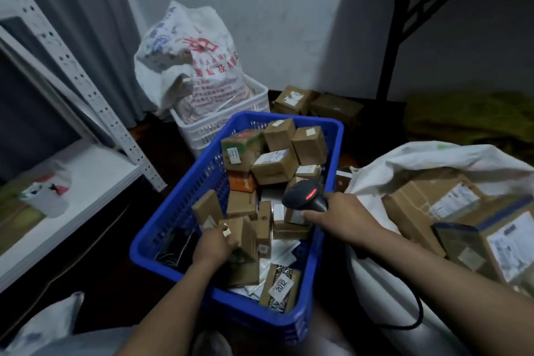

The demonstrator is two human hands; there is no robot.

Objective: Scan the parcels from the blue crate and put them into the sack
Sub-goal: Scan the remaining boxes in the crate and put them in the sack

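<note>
Gripping a small cardboard parcel with the left hand, fingers curling round its near edge, down inside the blue crate among many more parcels lying jumbled, tilted and leaning on one another. Holding the scanner in the right hand, fingers wrapping tightly round the handle, red light glowing on top, head hanging over the crate's right side just above the pile. Having the sack just to the right of the crate, mouth gaping, several larger boxes lying inside. Judging the little parcel as light, stiff and dry: plain card, easy for one hand, unlikely to slip, though risking dented corners under a hard squeeze. Judging the best hold as across two opposite faces, leaving the label side bare and turning it up toward the scanner. Expecting toppling neighbours on lifting. Seeing behind the crate a white basket carrying a printed bag, and at left a white shelf.
</note>
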